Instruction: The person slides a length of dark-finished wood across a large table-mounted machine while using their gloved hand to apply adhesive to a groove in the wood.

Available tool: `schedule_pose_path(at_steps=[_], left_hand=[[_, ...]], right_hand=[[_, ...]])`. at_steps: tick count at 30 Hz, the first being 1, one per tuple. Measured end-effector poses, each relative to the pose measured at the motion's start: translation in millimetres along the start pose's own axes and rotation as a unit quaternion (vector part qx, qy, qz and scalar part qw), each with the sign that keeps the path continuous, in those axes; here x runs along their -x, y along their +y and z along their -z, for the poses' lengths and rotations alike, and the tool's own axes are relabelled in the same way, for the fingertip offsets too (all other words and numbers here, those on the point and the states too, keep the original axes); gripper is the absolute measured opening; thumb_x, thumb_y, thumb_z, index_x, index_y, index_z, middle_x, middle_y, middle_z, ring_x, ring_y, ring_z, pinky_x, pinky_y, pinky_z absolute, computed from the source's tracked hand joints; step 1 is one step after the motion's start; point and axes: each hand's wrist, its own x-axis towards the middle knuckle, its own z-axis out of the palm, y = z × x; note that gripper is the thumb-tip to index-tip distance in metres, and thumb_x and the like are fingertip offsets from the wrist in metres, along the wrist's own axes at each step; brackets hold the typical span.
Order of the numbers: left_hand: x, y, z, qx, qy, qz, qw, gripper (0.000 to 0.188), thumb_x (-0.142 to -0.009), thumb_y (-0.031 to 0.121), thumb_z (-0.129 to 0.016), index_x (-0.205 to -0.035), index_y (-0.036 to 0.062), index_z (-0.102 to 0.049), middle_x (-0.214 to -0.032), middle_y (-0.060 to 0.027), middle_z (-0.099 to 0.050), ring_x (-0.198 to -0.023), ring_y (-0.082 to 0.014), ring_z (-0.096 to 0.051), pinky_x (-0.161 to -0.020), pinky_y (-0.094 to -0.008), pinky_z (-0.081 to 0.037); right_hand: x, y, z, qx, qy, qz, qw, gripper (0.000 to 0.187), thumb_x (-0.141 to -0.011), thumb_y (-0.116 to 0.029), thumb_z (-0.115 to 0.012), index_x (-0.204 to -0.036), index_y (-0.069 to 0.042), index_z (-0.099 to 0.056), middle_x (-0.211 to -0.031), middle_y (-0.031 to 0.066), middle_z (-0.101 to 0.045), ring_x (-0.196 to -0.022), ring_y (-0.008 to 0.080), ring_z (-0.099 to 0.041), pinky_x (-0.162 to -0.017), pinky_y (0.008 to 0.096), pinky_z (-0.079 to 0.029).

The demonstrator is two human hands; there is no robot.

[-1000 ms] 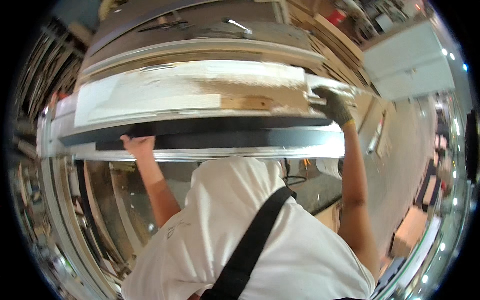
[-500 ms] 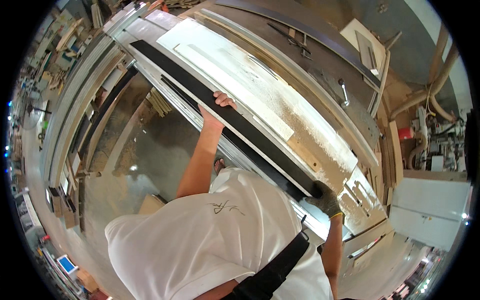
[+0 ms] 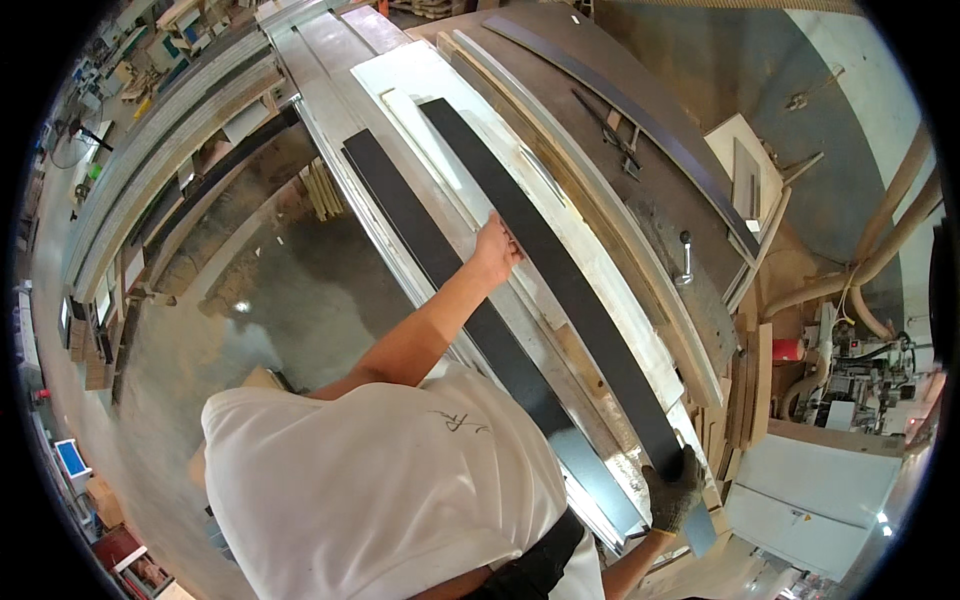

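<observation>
A long black board [image 3: 570, 270] lies slantwise over the white panel [image 3: 390, 68] on the machine's bed. My bare left hand [image 3: 495, 250] is closed at its near edge, about midway along, with the fingers curled and the fingertips partly hidden. At its near right end, my right hand [image 3: 675, 492], in a dark work glove, grips the board. Nearer to me a second black board [image 3: 400, 205] lies roughly parallel on the metal bed, passing beneath my left forearm. A pale narrow strip [image 3: 425, 140] lies between the two boards at their far ends.
Beyond the panel run a wooden rail [image 3: 640, 270] and a brown machine table [image 3: 560, 60], with a crank handle [image 3: 685, 258] and a long dark strip [image 3: 640, 125] on it. Stacked metal lengths [image 3: 170, 165] stand at left. A white cabinet [image 3: 810, 500] is at right.
The black board has moved away from me, off the near edge and over the white panel, both hands moving with it. The second black board now shows much more fully.
</observation>
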Motion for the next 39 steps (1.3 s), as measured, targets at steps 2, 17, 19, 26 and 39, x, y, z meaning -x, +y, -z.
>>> schedule_pose_path(at_steps=[2,17,19,26,39], left_hand=[[5,-2,-6,-0.154,-0.034,0.054,0.986,0.059,-0.111,0.049,-0.020,-0.127,0.0067,-0.058,-0.124,-0.0134,-0.066,-0.113,-0.0293,-0.064,-0.102,-0.0457,-0.048],[-149,141,-1,-0.713,0.097,-0.436,0.540,0.038,-0.097,0.036,-0.057,-0.126,0.0141,-0.069,-0.120,-0.0200,-0.068,-0.118,-0.0399,-0.060,-0.102,-0.0556,-0.044],[-177,148,-2,-0.778,0.091,-0.378,0.493,0.045,-0.101,0.042,-0.051,-0.138,0.0183,-0.060,-0.138,-0.0209,-0.059,-0.137,-0.0389,-0.046,-0.114,-0.0674,-0.026],[-214,145,-14,-0.783,0.099,-0.364,0.495,0.043,-0.102,0.041,-0.051,-0.141,0.0252,-0.059,-0.140,-0.0182,-0.056,-0.139,-0.0374,-0.045,-0.112,-0.0706,-0.028],[-217,140,-41,-0.793,0.101,-0.297,0.522,0.036,-0.098,0.038,-0.057,-0.131,0.0240,-0.065,-0.118,-0.0155,-0.067,-0.125,-0.0329,-0.056,-0.103,-0.0682,-0.038]], right_hand=[[2,2,10,0.074,0.049,-0.006,0.996,0.090,-0.049,-0.029,-0.095,-0.130,-0.005,-0.062,-0.113,0.0168,-0.069,-0.107,0.0394,-0.062,-0.094,0.0503,-0.048],[-39,30,71,0.018,-0.004,-0.034,0.999,0.078,-0.053,-0.005,-0.086,-0.126,0.004,-0.062,-0.116,0.0159,-0.060,-0.105,0.0335,-0.062,-0.090,0.0413,-0.054],[-44,35,74,-0.055,0.013,-0.048,0.997,0.078,-0.055,-0.003,-0.084,-0.129,0.003,-0.060,-0.119,0.0148,-0.058,-0.106,0.0319,-0.062,-0.090,0.0410,-0.053],[-74,25,74,-0.038,-0.014,-0.041,0.998,0.079,-0.058,-0.004,-0.085,-0.132,0.002,-0.059,-0.122,0.0146,-0.057,-0.112,0.0313,-0.060,-0.095,0.0399,-0.052],[-129,91,36,0.119,-0.026,-0.027,0.992,0.082,-0.057,-0.009,-0.088,-0.135,-0.002,-0.060,-0.131,0.0217,-0.061,-0.120,0.0394,-0.058,-0.104,0.0481,-0.046]])
